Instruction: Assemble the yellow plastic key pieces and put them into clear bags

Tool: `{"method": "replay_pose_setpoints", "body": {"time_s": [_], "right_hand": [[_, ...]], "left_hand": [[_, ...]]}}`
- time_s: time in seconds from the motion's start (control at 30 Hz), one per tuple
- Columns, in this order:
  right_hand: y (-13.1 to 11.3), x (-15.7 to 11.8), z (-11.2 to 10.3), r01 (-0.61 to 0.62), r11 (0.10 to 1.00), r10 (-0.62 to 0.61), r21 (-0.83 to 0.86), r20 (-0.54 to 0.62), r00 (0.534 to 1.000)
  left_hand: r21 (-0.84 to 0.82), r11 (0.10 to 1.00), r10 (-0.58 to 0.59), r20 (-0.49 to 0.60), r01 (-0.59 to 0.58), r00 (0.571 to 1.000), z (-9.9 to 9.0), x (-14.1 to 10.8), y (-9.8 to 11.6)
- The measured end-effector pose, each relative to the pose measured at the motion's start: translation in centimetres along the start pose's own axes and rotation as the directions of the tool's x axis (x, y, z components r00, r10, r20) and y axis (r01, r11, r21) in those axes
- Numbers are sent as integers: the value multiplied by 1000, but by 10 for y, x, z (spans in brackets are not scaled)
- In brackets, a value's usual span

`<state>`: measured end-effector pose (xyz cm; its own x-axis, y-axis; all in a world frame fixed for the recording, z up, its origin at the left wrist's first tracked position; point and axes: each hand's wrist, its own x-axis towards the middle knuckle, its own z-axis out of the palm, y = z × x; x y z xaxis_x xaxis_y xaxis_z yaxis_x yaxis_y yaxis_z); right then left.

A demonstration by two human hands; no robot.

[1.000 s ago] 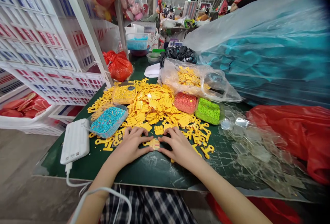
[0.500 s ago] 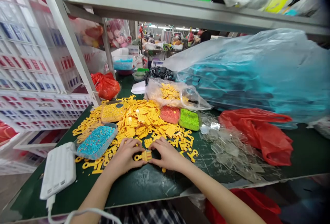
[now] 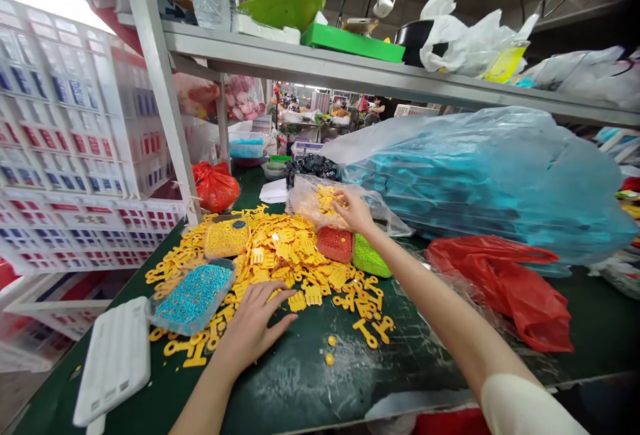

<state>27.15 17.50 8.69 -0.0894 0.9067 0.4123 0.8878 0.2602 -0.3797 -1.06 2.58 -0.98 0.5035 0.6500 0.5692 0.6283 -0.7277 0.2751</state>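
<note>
A heap of flat yellow plastic pieces (image 3: 285,255), some key-shaped, covers the green mat (image 3: 310,381). My left hand (image 3: 250,328) rests open on the heap's front edge, next to a tray of blue beads (image 3: 194,297). My right hand (image 3: 353,211) stretches to the back, fingers spread on a clear plastic bag (image 3: 313,203) holding more yellow pieces. Nothing shows gripped in it. A tray of yellow beads (image 3: 227,237) sits in the heap. Red beads (image 3: 335,245) and green beads (image 3: 367,258) lie just below my right hand.
A white power bank (image 3: 113,361) lies at the mat's left front. A large blue-tinted plastic bag (image 3: 480,181) and a red plastic bag (image 3: 500,288) fill the right side. White crates (image 3: 75,155) stand at left, and a metal shelf (image 3: 350,65) runs overhead.
My hands have parted from the yellow piece they shared at the heap's front. The right hand has moved back onto the clear bag, and the left has shifted slightly left. The view has tilted upward.
</note>
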Motion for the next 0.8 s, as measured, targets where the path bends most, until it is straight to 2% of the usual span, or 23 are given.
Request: {"method": "replay_pose_setpoints", "body": {"time_s": [0.07,0.13,0.3,0.4,0.5,0.63,0.67,0.73,0.8], "right_hand": [[17,32,3,-51,993,49,-111,-19,999],[32,47,7,-107,972,100,-208,-47,994],[60,47,8,-178,916,129,-360,-155,979],[62,37,3,-147,901,79,-409,-179,981],[47,19,4,-34,901,-41,-431,-164,986],[13,-26,17,158,900,-210,-407,-88,974],[4,-40,21,221,895,-265,-388,-63,962],[-12,-70,29,395,863,-424,-315,-26,905],[-27,-98,35,485,838,-505,-250,-21,863]], "left_hand": [[27,1000,11,-10,-11,1000,-1,0,-2],[63,998,19,-25,-17,1000,-2,0,-3],[112,991,79,-86,-70,993,-4,1,7],[77,993,101,-109,-93,989,-5,1,17],[17,995,102,-123,-101,987,-4,0,23],[-53,995,77,-78,-81,994,-2,-3,25],[-71,995,63,-69,-68,996,-2,-3,25],[-107,993,39,-61,-45,997,-1,-4,26],[-138,990,22,-67,-31,998,-1,-5,27]]}}
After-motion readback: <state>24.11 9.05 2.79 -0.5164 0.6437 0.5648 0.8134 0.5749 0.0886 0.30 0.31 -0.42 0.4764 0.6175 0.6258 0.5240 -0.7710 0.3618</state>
